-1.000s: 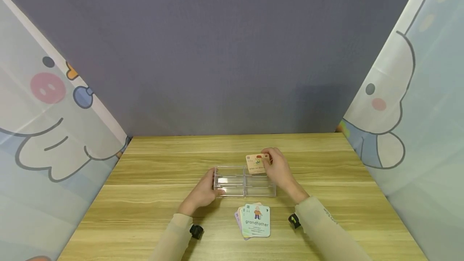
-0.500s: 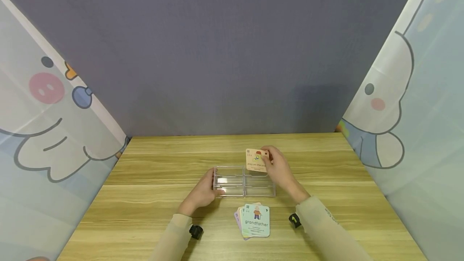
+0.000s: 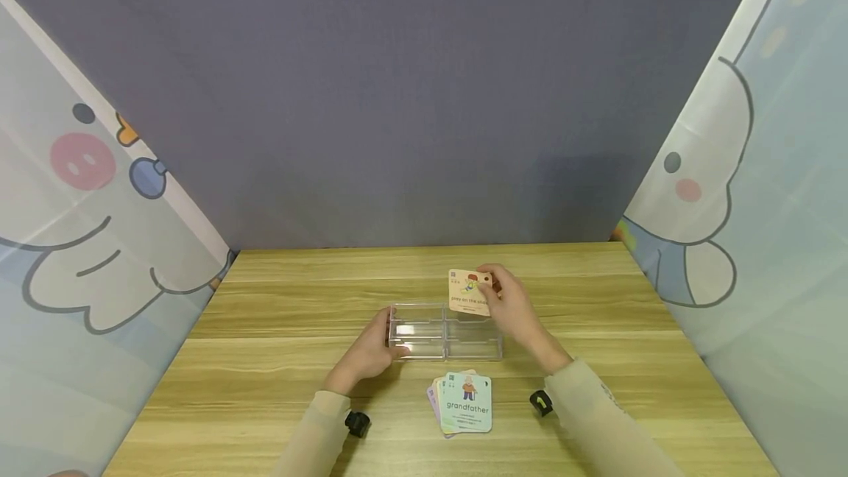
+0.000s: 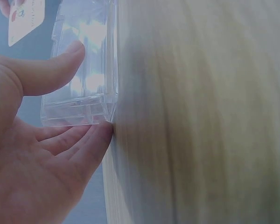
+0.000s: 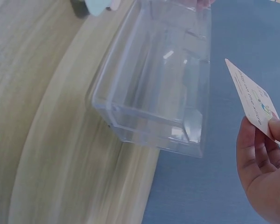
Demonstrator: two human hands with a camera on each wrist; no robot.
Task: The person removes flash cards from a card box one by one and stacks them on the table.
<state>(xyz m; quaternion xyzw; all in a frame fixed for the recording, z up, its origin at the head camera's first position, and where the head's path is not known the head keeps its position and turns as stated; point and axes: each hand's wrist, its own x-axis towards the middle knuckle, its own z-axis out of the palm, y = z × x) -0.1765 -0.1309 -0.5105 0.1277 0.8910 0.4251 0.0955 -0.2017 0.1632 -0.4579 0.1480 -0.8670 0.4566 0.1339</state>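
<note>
A clear plastic tray [image 3: 445, 333] with compartments in two columns sits on the table. My left hand [image 3: 366, 353] grips its left end, the thumb [image 4: 60, 70] over the front edge and the fingers [image 4: 86, 149] along the side. My right hand [image 3: 515, 309] pinches a peach-coloured flash card [image 3: 467, 293] by its right edge, thumb against the printed face. The card reads "play on the slide" and hangs above the tray's back right part. In the right wrist view the card [image 5: 252, 95] stands apart from the tray's wall [image 5: 154, 79].
A loose pile of flash cards [image 3: 467, 407] lies in front of the tray, a mint green "grandfather" card on top and purple and yellow edges showing below. The wooden table [image 3: 265, 315] ends at a grey panel [image 3: 424, 94]. Printed cartoon curtains [image 3: 86, 278] flank both sides.
My right hand has lifted the flash card slightly up and back, and more of its face and text shows. The left hand and the tray stay almost in place.
</note>
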